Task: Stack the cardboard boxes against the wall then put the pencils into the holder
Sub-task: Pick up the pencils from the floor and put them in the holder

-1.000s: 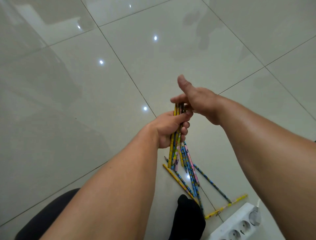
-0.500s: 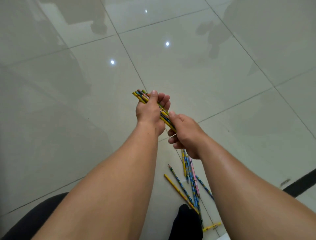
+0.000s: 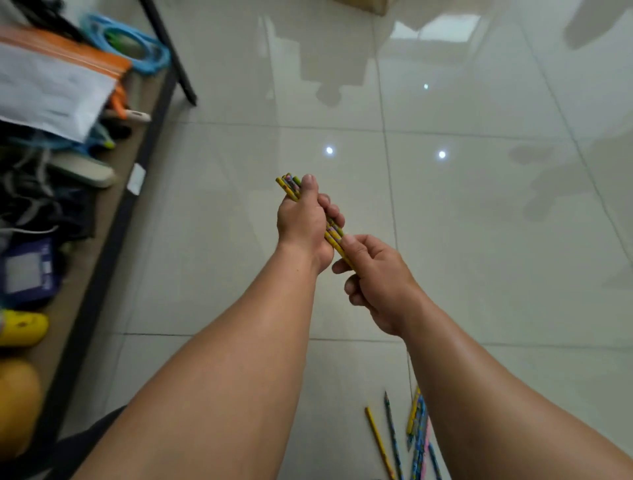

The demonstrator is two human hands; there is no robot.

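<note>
My left hand (image 3: 303, 219) grips a bundle of several yellow and blue patterned pencils (image 3: 290, 185) above the tiled floor, thumb pointing up along them. The bundle slants down to the right, where my right hand (image 3: 376, 277) holds its lower end between thumb and curled fingers. Several more pencils (image 3: 416, 431) lie loose on the floor at the bottom, partly hidden by my right forearm. No pencil holder shows, and only the corner of a cardboard box (image 3: 368, 4) shows at the top edge.
A low brown shelf (image 3: 102, 212) runs along the left, crowded with cables, a white and orange pouch (image 3: 51, 85), a blue cord and yellow objects (image 3: 20, 327). A black leg (image 3: 171, 58) stands at its far end. Glossy pale tiles spread ahead and right.
The view has swung left, bringing the shelf into sight. Both hands still hold the pencil bundle, carried away from the loose pencils, which now lie further toward the bottom right.
</note>
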